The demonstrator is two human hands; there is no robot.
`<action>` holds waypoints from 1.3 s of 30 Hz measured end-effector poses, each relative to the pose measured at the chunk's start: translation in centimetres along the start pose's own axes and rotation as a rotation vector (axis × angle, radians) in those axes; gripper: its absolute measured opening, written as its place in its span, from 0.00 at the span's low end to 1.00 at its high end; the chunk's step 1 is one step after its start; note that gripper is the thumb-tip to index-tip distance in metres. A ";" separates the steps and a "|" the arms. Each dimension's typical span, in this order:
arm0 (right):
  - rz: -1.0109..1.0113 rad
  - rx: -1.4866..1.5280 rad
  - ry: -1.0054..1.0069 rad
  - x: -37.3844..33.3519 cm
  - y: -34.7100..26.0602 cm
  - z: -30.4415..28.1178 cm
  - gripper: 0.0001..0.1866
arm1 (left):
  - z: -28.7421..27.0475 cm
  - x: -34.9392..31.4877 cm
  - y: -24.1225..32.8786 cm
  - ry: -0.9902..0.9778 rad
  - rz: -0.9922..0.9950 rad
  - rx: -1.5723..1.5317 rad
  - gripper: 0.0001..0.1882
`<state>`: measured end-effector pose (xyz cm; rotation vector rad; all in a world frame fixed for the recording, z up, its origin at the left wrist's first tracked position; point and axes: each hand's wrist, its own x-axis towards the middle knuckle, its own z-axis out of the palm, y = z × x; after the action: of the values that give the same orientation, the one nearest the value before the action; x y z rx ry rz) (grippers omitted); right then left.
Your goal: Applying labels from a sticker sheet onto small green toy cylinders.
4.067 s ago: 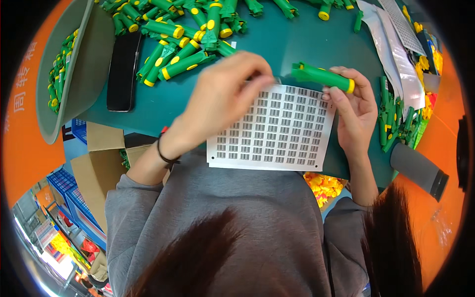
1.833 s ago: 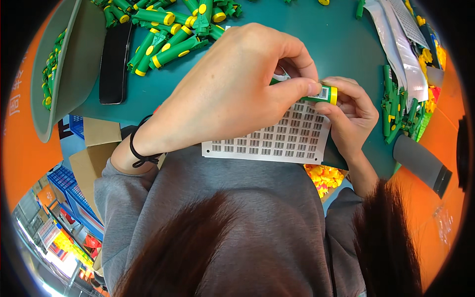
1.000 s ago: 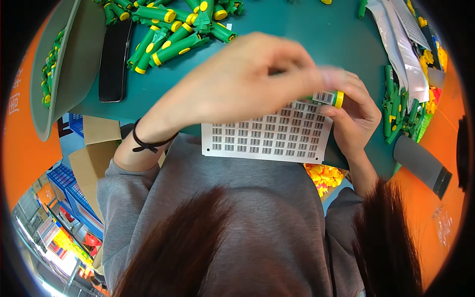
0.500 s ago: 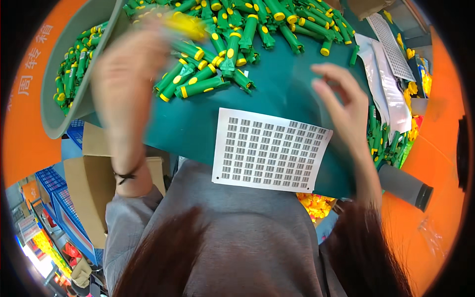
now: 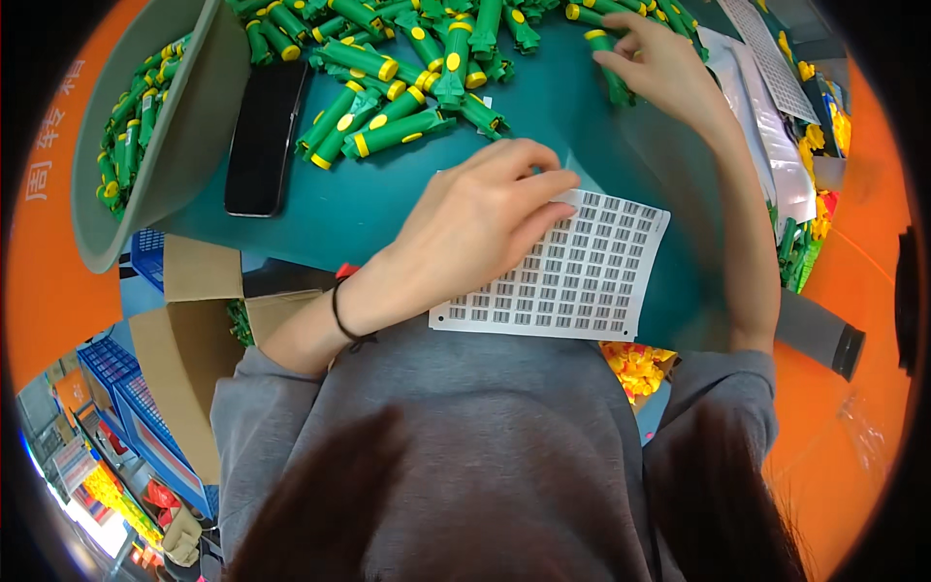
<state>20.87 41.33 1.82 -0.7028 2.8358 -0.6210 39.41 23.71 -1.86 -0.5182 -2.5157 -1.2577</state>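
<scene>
A white sheet of small dark-printed labels (image 5: pixel 592 262) lies at the table's near edge, partly under my left hand (image 5: pixel 504 209). That hand's thumb and index finger are pinched at the sheet's upper part; whatever is between them is too small to make out. Farther off on the right, my right hand (image 5: pixel 655 63) has its thumb and fingers closed about a green tube with a yellow end cap (image 5: pixel 611 73). Beside it spreads a heap of similar green tubes (image 5: pixel 398 128) with yellow caps and yellow round spots.
A grey-green tub (image 5: pixel 184 126) of green tubes stands at the left. Next to it lies a black phone (image 5: pixel 262 141). An open cardboard box (image 5: pixel 175 373) is below left. White plastic bags (image 5: pixel 766 145) and a grey cylinder (image 5: pixel 819 335) are at the right.
My left hand has come from the far left, with a blurred yellow thing near it, to the label sheet, uncovering the phone. My right hand has moved farther away and closed on a green tube.
</scene>
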 end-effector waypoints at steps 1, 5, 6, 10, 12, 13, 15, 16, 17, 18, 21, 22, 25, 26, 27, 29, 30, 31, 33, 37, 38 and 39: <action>-0.059 0.132 -0.025 -0.9 2.7 0.1 0.19 | 0.9 0.1 -0.2 -0.004 0.036 0.003 0.05; -0.046 0.663 -0.087 -6.2 3.1 -1.0 0.22 | 2.6 0.5 -1.4 0.017 0.138 0.115 0.05; -0.042 0.665 -0.086 -7.6 2.9 -0.9 0.22 | 2.7 0.4 -1.5 0.027 0.161 0.113 0.05; -0.011 1.176 0.001 -12.2 3.9 0.7 0.20 | 3.2 0.5 -1.3 0.042 0.155 0.181 0.04; 0.005 1.251 0.097 -13.6 4.3 2.2 0.19 | 3.2 0.9 -1.4 0.021 0.110 0.111 0.04; -0.035 1.263 0.131 -14.1 4.5 2.7 0.18 | 3.1 1.1 -1.5 0.007 0.062 0.038 0.04; -0.015 1.247 0.153 -14.7 3.9 3.0 0.17 | 2.0 2.1 -1.2 -0.002 -0.107 -0.148 0.04; -0.005 1.229 0.152 -14.9 3.7 3.2 0.16 | 1.4 2.6 -0.9 0.006 -0.292 -0.326 0.04; -0.046 1.261 0.156 -15.1 3.8 3.5 0.18 | 0.9 3.1 -1.0 0.036 -0.299 -0.440 0.05; -0.041 1.265 0.160 -15.4 3.7 3.7 0.18 | 0.6 3.7 -0.4 0.066 -0.281 -0.516 0.05; -0.124 1.128 0.202 -15.9 2.9 3.9 0.23 | -0.6 5.0 2.3 -0.070 -0.251 -0.458 0.05; -0.127 1.132 0.193 -16.0 2.6 4.0 0.23 | -0.5 5.0 2.7 -0.112 -0.162 -0.400 0.05; -0.273 1.104 0.266 -16.2 2.4 4.4 0.18 | -0.3 5.6 3.4 -0.208 -0.105 -0.302 0.06; -0.271 1.106 0.265 -16.2 2.4 4.5 0.18 | -0.1 5.7 3.5 -0.259 -0.135 -0.263 0.06; -0.288 1.077 0.276 -16.2 2.5 4.5 0.19 | 0.1 5.7 3.6 -0.276 -0.173 -0.318 0.07; -0.302 1.051 0.286 -16.2 2.5 4.5 0.19 | 0.1 5.7 3.6 -0.279 -0.176 -0.311 0.07; -0.289 1.059 0.274 -16.2 2.5 4.5 0.18 | 0.1 5.7 3.7 -0.277 -0.176 -0.302 0.08; -0.276 1.068 0.261 -16.3 2.4 4.5 0.18 | 0.0 5.7 3.8 -0.279 -0.178 -0.303 0.08; -0.266 1.081 0.262 -16.3 2.2 4.6 0.18 | -0.2 5.8 3.9 -0.308 -0.193 -0.274 0.08; -0.181 1.024 0.206 -16.8 2.0 4.2 0.22 | -0.2 5.7 3.8 -0.310 -0.186 -0.256 0.08; -0.180 1.025 0.205 -16.8 2.0 4.2 0.22 | -0.1 5.7 3.9 -0.311 -0.190 -0.252 0.08; -0.184 1.028 0.205 -16.9 2.0 4.2 0.22 | -0.1 5.7 3.9 -0.312 -0.193 -0.247 0.08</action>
<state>35.86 49.48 -1.97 -0.6835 2.1081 -2.0212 35.97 26.86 3.28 -0.5763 -2.7318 -1.6918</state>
